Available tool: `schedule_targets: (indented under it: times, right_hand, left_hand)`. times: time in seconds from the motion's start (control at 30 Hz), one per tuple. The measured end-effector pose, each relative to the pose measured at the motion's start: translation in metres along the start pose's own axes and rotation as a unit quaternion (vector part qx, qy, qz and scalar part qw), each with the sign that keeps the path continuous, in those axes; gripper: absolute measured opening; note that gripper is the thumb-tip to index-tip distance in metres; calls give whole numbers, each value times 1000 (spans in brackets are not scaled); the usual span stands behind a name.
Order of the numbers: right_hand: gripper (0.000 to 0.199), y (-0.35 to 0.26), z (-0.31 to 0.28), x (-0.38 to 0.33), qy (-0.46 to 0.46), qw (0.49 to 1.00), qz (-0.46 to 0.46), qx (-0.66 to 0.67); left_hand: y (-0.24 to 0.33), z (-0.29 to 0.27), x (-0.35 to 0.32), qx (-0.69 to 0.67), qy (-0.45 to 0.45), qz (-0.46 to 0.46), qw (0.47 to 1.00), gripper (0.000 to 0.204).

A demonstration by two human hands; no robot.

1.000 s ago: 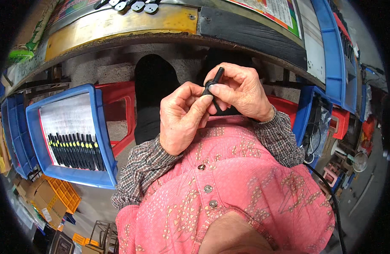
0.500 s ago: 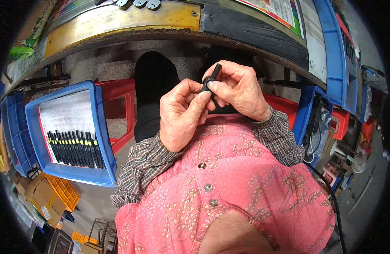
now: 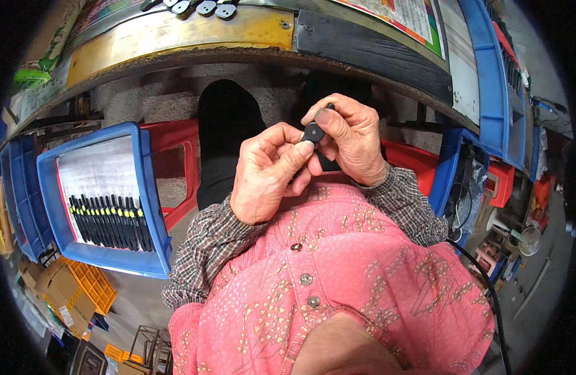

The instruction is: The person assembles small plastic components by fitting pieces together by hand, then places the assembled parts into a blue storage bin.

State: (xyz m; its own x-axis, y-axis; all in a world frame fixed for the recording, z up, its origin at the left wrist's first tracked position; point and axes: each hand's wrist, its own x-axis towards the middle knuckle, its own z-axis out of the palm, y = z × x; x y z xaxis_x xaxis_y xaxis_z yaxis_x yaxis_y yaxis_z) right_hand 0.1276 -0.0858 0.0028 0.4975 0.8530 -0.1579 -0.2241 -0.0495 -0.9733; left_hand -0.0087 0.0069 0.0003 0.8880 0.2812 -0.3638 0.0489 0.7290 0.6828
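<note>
Above my lap, both hands hold one slim black part with a round disc (image 3: 313, 132). Its disc faces up and has a small centre hole; a black end shows past my right fingers. My left hand (image 3: 263, 175) is closed, thumb and fingers pinching the disc's lower left edge. Closed as well, my right hand (image 3: 353, 140) has its thumb at the disc's upper right. Fingers hide the rest of the part. To the left, a blue tray (image 3: 43, 187) holds a row of several slim black parts (image 3: 110, 222) with yellow-green round spots.
A workbench edge (image 3: 181, 37) with a yellow strip runs across the far side. Several black pieces with pale ends (image 3: 207, 7) lie on it. Red stools (image 3: 191, 169) flank my legs. Blue bins (image 3: 491, 69) stand at the right, and a black cable (image 3: 488, 281) hangs there.
The black part has turned in my fingers, so its disc now faces up where its side and stem showed before. My right thumb has moved up and right, off the disc's middle.
</note>
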Motion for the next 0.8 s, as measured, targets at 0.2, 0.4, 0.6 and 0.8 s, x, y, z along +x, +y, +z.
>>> schedule_targets:
  times: [0.2, 0.4, 0.6, 0.8]
  right_hand:
    - [23, -3, -16, 9, -121, 990, 50, 51]
    - [17, -13, -10, 9, -89, 994, 58, 28]
    - [9, -20, -9, 7, -101, 988, 98, -61]
    - [8, -16, -8, 9, -104, 989, 86, -67]
  left_hand:
    - [-3, -3, 0, -30, -21, -2, 999, 9]
    - [-1, -3, 1, 6, 9, 15, 1000, 9]
    - [-6, -2, 1, 44, 42, 46, 997, 7]
    - [-14, -3, 2, 59, 50, 80, 994, 7]
